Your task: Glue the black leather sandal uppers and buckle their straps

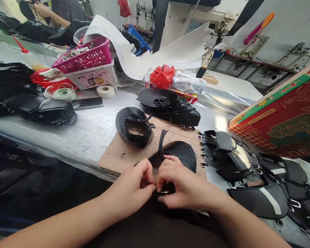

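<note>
A black leather shoe upper [184,151] with an upright strap [161,143] lies at the front of a tan board [116,155]. Both of my hands work at its near edge, close together. My left hand [141,186] is closed in a pinch, thumb against forefinger, on the edge of the upper. Beside it my right hand [177,181] has its fingers curled round a dark part of the same piece, where a bit of shiny metal shows. The fingers hide the exact spot they grip. Behind them sits a coiled stack of black leather pieces [122,125].
More black uppers [157,98] are piled behind the board. Buckled pieces [222,155] and a red carton [286,113] stand right. Left are a phone [88,103], tape roll [105,91], pink basket [88,55] and glue bottle [31,58]. A co-worker's arm [54,15] shows far left.
</note>
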{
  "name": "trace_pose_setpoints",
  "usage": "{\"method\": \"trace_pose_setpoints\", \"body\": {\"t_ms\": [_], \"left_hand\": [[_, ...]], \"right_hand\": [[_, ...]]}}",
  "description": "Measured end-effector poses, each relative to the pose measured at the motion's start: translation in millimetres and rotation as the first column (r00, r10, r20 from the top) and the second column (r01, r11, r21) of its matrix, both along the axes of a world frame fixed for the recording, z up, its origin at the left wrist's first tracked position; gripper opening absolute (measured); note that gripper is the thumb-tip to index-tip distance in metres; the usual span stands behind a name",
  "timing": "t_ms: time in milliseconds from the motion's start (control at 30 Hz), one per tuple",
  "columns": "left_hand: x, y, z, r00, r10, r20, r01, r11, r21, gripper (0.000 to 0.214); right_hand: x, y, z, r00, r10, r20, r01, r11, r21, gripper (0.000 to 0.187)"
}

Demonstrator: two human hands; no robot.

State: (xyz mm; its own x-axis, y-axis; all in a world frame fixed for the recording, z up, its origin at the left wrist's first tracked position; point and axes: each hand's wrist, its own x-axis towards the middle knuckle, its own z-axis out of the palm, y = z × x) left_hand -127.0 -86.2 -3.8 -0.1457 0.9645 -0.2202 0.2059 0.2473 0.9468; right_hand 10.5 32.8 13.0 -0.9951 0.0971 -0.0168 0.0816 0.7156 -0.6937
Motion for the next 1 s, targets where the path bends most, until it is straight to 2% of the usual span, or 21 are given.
{"method": "trace_pose_setpoints", "body": {"t_ms": [100, 167, 300, 367, 433, 533, 633, 700, 767, 867, 1000], "left_hand": [[-6, -3, 5.9, 0.984, -0.085, 0.156, 0.092, 0.995, -0.035, 0.019], [-9, -5, 9.8, 0.981, -0.137, 0.139, 0.148, 0.987, -0.070, 0.025], [-8, -7, 13.9, 0.986, -0.136, 0.100, 0.144, 0.987, -0.076, 0.021], [-6, -7, 15.1, 0.986, -0.138, 0.098, 0.145, 0.987, -0.064, 0.019], [-6, -5, 16.7, 0.987, -0.134, 0.083, 0.140, 0.988, -0.058, 0.019], [-8, -2, 19.6, 0.985, -0.164, -0.047, 0.159, 0.983, -0.095, 0.018], [-10, 1, 21.2, 0.919, -0.304, -0.250, 0.277, 0.951, -0.137, 0.008], [-8, 0, 19.8, 0.877, -0.358, -0.320, 0.342, 0.934, -0.106, 0.012], [-5, -1, 15.3, 0.865, -0.324, -0.384, 0.337, 0.941, -0.035, 0.016], [0, -3, 3.5, 0.855, -0.201, -0.479, 0.285, 0.952, 0.110, 0.015], [6, -2, -6.3, 0.879, -0.098, -0.467, 0.244, 0.934, 0.262, 0.017]], "right_hand": [[0, 5, 4.7, 0.998, 0.002, 0.058, 0.001, 0.998, -0.062, 0.018], [0, 6, 6.0, 0.996, 0.010, 0.086, -0.002, 0.996, -0.089, 0.018], [-1, 8, 7.0, 0.993, -0.039, 0.115, 0.058, 0.984, -0.166, 0.033], [-1, 8, 8.4, 0.995, -0.026, 0.096, 0.039, 0.990, -0.138, 0.035], [-1, 8, 10.0, 0.997, 0.031, 0.076, -0.026, 0.998, -0.065, 0.026], [-1, 8, 11.4, 0.995, 0.065, 0.071, -0.065, 0.998, 0.000, 0.020], [-4, 7, 13.3, 0.993, 0.082, 0.083, -0.085, 0.996, 0.028, 0.019], [-5, 6, 16.5, 0.989, 0.101, 0.109, -0.107, 0.993, 0.049, 0.016], [-6, 6, 20.1, 0.986, 0.106, 0.129, -0.116, 0.990, 0.076, 0.014], [-5, 4, 22.4, 0.989, 0.090, 0.115, -0.108, 0.980, 0.166, 0.015], [-5, 2, 26.0, 0.991, 0.115, 0.063, -0.128, 0.944, 0.304, 0.016]]}}
